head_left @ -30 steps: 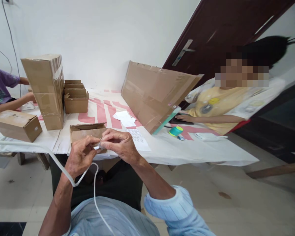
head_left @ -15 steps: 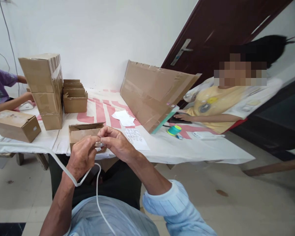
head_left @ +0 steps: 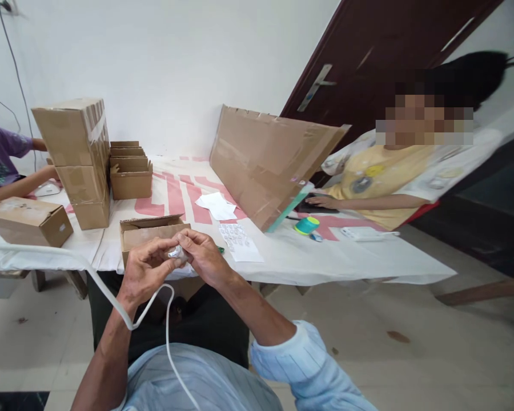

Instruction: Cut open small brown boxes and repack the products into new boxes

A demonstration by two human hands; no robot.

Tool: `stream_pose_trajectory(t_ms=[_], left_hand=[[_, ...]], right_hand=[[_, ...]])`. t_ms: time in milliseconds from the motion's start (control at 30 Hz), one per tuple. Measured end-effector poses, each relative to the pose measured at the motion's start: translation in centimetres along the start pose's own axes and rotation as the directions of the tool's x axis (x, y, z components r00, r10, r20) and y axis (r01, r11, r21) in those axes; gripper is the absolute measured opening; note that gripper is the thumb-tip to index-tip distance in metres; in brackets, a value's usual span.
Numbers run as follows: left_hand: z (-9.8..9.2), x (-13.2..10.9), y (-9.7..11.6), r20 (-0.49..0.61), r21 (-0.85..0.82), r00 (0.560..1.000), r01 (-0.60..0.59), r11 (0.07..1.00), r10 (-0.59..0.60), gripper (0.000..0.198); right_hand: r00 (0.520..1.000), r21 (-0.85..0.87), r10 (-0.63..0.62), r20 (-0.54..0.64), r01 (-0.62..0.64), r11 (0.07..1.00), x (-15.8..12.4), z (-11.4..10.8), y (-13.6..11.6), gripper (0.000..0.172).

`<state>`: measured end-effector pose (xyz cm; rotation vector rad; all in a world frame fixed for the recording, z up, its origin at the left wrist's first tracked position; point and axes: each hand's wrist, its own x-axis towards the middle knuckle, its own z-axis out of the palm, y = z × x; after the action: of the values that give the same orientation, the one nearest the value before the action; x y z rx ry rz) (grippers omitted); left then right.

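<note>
Between my two hands is a small, shiny silvery object (head_left: 177, 253), partly hidden by the fingers; its kind is unclear. My left hand (head_left: 148, 268) closes around its left side with the thumb below. My right hand (head_left: 204, 258) pinches it from the right with thumb and fingers. Just behind the hands stands an open cardboard box (head_left: 154, 233) at the table's front edge. A printed paper sheet (head_left: 242, 245) lies to the right of my right hand, and a small green thing (head_left: 221, 249) shows beside its knuckles.
Cardboard boxes (head_left: 75, 137) are stacked at left, with open boxes (head_left: 132, 178) behind. A large cardboard panel (head_left: 265, 160) leans at centre right. A person (head_left: 368, 177) sits beyond it; another person (head_left: 8, 157) is at far left. A white cable (head_left: 107, 288) loops past my left wrist.
My hands have turned the small silvery object, so more of its shiny face shows. My right hand has dropped slightly, and the green thing has come into sight beside it.
</note>
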<state>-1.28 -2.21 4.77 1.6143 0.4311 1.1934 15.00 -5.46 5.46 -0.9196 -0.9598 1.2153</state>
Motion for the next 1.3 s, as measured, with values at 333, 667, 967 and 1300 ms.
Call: stream_pose_trajectory(t_ms=[333,667,967,1300], left_hand=[[0.2,0.2,-0.1,-0.142,0.026,0.989,0.035,0.999,-0.031,0.055],[-0.4,0.8,-0.4,0.203,0.599,0.785,-0.572,0.560,0.585,0.031],[0.1,0.4,-1.1,0.093,0.454,0.917,-0.385,0.804,0.387,0.031],[-0.1,0.5,-1.4,0.010,0.137,0.994,-0.109,0.985,0.109,0.044]], right_hand=[[0.976,-0.207,-0.213,0.056,0.220,0.953,-1.5,-0.8,-0.5,0.035],[0.987,-0.200,-0.161,-0.022,0.154,0.968,-1.6,-1.0,-0.8,0.042],[0.959,-0.260,-0.282,0.007,0.274,0.926,-1.5,-0.7,-0.7,0.039],[0.978,-0.167,-0.197,-0.067,0.184,0.969,-1.1,-0.5,0.3,0.045]])
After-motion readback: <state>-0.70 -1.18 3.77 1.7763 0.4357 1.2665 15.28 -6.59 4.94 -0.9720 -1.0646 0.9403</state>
